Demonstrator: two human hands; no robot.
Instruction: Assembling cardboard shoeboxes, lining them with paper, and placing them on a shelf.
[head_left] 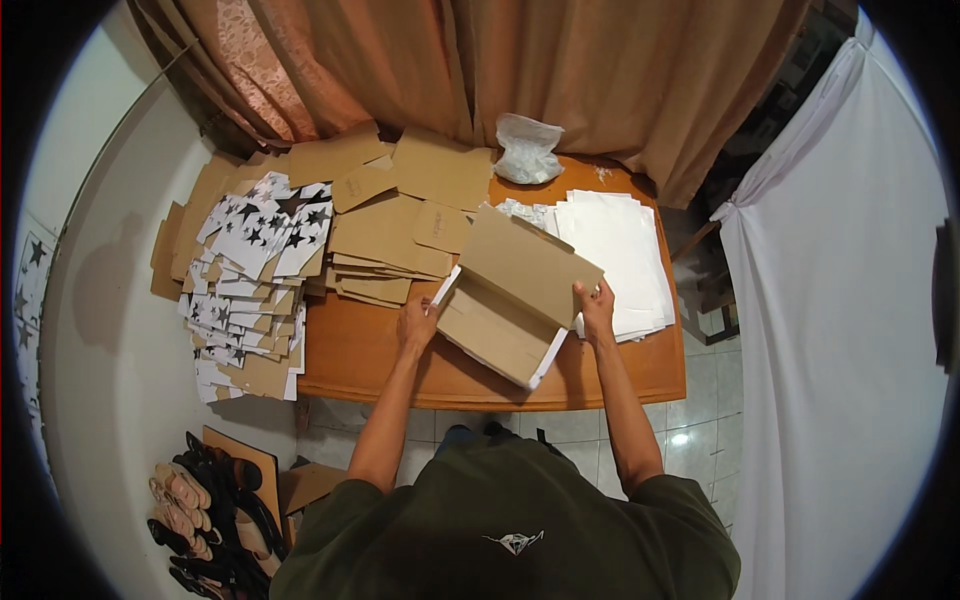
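Over the front of the wooden table [350, 365] I hold a brown cardboard box [500, 325], tilted, with its lid raised toward the back. The inside is plain brown, and white shows along its two short ends. My left hand [417, 322] is closed on the left end of the box. At the other side my right hand [595, 305] pinches the right edge near the lid's corner, thumb up. Behind the right hand lies a stack of white sheets [620, 265], partly covered by the lid.
Flat brown cardboard pieces [390, 235] pile up at the back left. Beside them, star-printed cardboard pieces [235, 310] are stacked along the wall. A clear plastic bag [528, 150] stands at the back by the curtain [560, 70]. Shoes [215, 510] lie at lower left.
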